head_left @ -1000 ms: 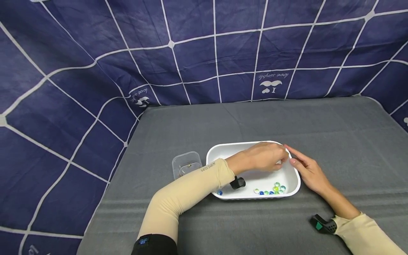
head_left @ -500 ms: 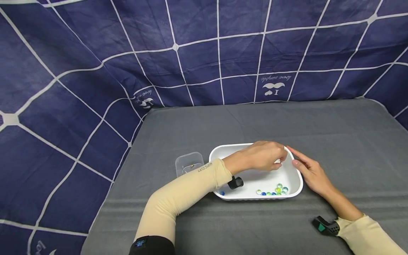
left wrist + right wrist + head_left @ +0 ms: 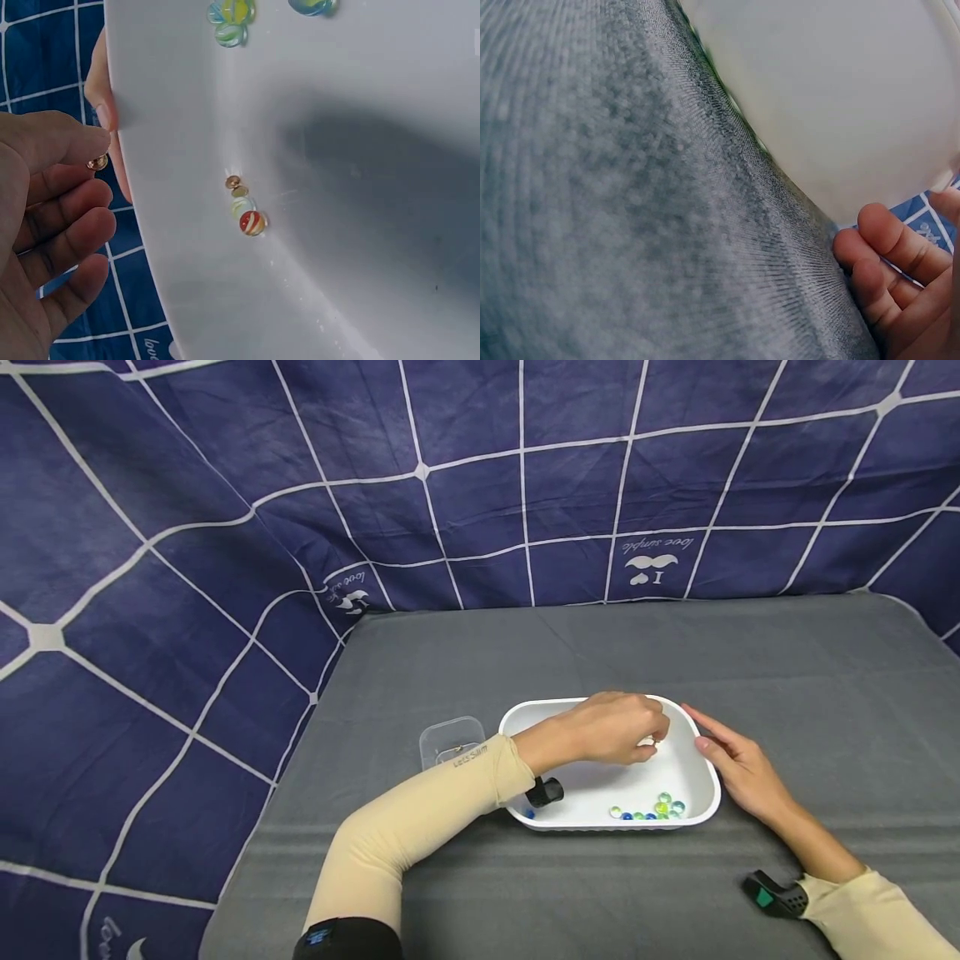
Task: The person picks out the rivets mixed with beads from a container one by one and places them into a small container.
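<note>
Over the right end of a white tray (image 3: 577,793), my left hand (image 3: 618,727) pinches a small gold piece (image 3: 97,162), rounded like a thumbtack head, between thumb and index finger. Its other fingers are loosely bent. Below it in the tray's corner lie two similar gold pieces (image 3: 235,185), touching a pale marble (image 3: 241,207) and a red-striped marble (image 3: 253,222). My right hand (image 3: 742,768) rests its thumb and fingers against the outside of the tray's right end. In the right wrist view its fingertips (image 3: 881,229) touch the tray's outer wall.
Several green, yellow and blue marbles (image 3: 662,808) lie along the tray's near side. One blue marble (image 3: 529,814) is at its near left corner. A clear plastic box (image 3: 453,733) stands left of the tray, partly covered by my left sleeve. Grey cloth (image 3: 600,652) covers the table.
My left hand has shifted slightly left and back from the tray's right wall. My right hand keeps its place at the tray's end. The head view has turned a little left.
</note>
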Available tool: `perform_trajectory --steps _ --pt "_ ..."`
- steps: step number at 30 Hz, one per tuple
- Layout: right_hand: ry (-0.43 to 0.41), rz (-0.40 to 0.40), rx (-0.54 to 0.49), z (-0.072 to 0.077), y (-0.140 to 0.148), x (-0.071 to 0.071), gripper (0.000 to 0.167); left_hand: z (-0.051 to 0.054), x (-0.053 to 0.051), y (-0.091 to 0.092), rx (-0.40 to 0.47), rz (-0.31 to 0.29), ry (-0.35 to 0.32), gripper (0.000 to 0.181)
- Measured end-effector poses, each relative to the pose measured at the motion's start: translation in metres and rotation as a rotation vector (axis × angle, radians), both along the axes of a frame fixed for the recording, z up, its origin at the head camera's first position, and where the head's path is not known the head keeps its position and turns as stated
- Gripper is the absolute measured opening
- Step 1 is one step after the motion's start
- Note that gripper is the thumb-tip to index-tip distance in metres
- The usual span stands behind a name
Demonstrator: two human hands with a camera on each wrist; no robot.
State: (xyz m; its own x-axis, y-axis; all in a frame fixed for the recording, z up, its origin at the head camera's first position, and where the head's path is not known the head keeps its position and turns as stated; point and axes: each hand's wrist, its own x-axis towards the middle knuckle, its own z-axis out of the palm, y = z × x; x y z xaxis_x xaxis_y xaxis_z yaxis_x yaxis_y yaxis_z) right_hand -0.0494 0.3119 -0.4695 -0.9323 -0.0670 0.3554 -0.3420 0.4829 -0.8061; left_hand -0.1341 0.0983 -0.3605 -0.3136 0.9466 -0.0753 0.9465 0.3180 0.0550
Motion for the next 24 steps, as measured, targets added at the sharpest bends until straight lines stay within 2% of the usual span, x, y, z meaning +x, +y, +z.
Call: perform_trajectory --steps 5,10,17,24 --pt "-0.001 -0.006 0.008 0.001 0.0 0.001 0.044 0.006 0.002 -0.01 0.03 -0.015 0.028 0.014" --pt "0.01 -0.007 0.015 0.001 -0.001 0.001 0.044 0.007 0.003 -0.023 0.035 0.002 0.042 0.014" --pt "0.022 -0.02 0.043 0.002 -0.002 0.002 0.044 0.008 0.002 -0.039 0.078 0.042 0.016 0.014" --pt "0.019 -0.011 0.04 0.004 0.0 0.002 0.045 0.013 0.003 -0.046 0.076 0.057 0.008 0.015"
